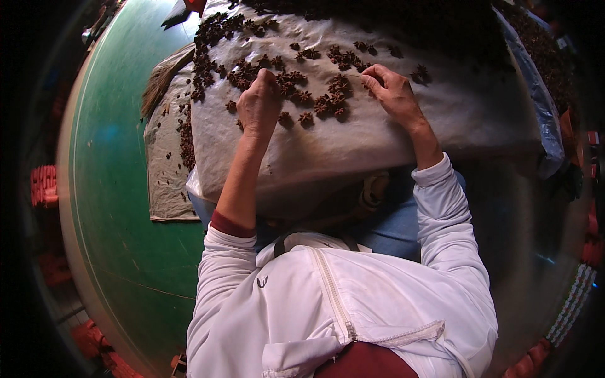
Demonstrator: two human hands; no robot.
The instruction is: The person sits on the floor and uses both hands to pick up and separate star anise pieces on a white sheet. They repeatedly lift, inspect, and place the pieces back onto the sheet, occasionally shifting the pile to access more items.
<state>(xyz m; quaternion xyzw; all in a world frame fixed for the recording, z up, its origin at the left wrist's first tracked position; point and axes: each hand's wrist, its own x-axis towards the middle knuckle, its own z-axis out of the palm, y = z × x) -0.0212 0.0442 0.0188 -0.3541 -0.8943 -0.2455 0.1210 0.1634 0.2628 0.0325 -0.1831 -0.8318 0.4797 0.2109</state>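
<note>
Brown star anise pods (330, 105) lie in loose clusters on a table covered with pale plastic sheeting (302, 151). My left hand (259, 105) is curled among the pods on the left, knuckles up. Its fingertips are hidden, so whether it holds a pod cannot be seen. To the right of the middle cluster, my right hand (393, 92) has thumb and forefinger pinched together. What looks like a thin stalk (350, 75) sticks out leftward from that pinch. A single pod (419, 73) lies just right of the right hand.
A dark mass of pods (425, 28) covers the table's far side. Left and lower, more pods lie on a sheet (165, 184) on the green floor (108, 189), beside a straw broom (158, 87). Blue plastic (529, 94) edges another heap (543, 52) at right.
</note>
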